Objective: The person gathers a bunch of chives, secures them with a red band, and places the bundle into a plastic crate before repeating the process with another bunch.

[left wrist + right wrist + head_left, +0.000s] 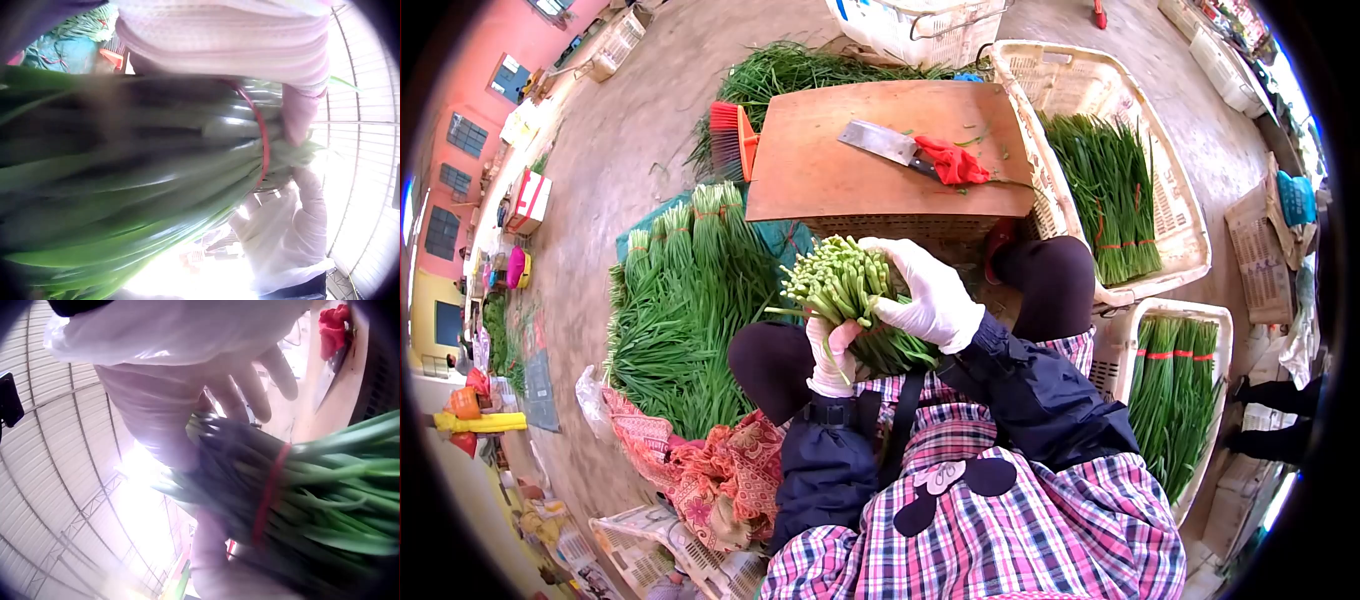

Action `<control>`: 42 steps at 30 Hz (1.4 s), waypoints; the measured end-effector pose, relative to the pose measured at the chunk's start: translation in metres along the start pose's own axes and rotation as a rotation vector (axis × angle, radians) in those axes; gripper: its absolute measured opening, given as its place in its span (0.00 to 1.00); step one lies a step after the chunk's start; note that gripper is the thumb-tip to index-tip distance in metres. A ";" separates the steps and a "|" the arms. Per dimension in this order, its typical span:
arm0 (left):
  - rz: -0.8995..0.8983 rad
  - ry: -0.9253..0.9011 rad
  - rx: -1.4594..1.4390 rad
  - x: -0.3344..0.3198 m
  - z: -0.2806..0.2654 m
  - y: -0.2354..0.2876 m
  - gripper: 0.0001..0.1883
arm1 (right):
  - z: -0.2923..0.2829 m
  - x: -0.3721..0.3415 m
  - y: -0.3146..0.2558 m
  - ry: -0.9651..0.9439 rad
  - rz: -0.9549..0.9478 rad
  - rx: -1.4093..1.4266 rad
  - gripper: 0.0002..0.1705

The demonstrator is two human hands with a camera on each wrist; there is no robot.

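Note:
A bundle of garlic chives [840, 280], its pale cut ends turned up and away, is held between both hands above the lap. My left hand [832, 355], in a white glove with bare fingertips showing, grips it from the left and below. From the right, my gloved right hand [925, 300] curls around the bundle near the cut ends, thumb on the near side. A red band [264, 140] circles the stalks in the left wrist view, and the right wrist view shows this band [272, 494] too. One loose stem [785, 312] sticks out to the left.
Ahead stands a wooden board [820, 130] bearing a cleaver [880, 141] and a red cloth [952, 160]. Chive bundles [690, 290] lie at left, beside a patterned cloth [720, 470]. Two crates, one far [1190, 235] and one near [1225, 350], hold banded chives at right.

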State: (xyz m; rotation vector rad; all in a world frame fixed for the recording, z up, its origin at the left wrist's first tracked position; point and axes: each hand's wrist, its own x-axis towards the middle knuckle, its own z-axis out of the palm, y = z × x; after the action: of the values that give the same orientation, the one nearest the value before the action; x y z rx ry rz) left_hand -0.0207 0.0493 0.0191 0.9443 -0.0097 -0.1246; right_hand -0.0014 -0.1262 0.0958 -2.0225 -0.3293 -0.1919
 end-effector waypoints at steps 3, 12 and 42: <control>0.035 -0.017 0.012 0.004 -0.003 -0.004 0.36 | 0.027 -0.008 0.021 0.109 0.052 0.358 0.30; -0.043 -0.064 0.001 -0.004 0.005 0.002 0.32 | 0.028 0.000 0.008 0.288 0.094 0.178 0.19; 0.151 0.312 0.098 0.021 -0.042 0.004 0.27 | 0.019 -0.004 0.073 0.129 0.096 0.509 0.31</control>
State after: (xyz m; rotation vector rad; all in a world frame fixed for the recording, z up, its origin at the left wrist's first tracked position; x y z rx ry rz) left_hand 0.0034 0.0834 -0.0038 1.0496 0.2027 0.1646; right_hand 0.0171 -0.1410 0.0241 -1.5112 -0.1757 -0.1590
